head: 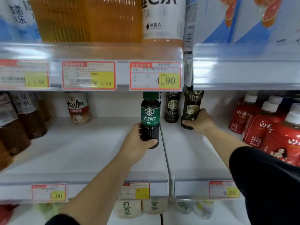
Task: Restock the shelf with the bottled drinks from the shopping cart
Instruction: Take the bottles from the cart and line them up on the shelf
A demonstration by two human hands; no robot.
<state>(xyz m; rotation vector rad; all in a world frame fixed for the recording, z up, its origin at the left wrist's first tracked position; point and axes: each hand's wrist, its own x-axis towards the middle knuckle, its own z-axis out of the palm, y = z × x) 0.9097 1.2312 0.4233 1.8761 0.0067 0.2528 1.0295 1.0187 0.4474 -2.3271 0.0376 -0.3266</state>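
Head: left hand [138, 143] grips Americano bottle [150, 111], right hand [200, 120] dark bottle [191, 108] near red bottles [259, 124].

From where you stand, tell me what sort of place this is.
Likely a shop's drinks aisle: price tags on the shelf edge, rows of red bottles, left hand holding a green-label coffee bottle.

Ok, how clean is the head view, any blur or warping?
Head view: green-label bottle in the left hand reads sharp; top-shelf bottles and left price tag are blurred; wide-angle distortion tilts the red bottles; even light, soft glare on the upper rail.
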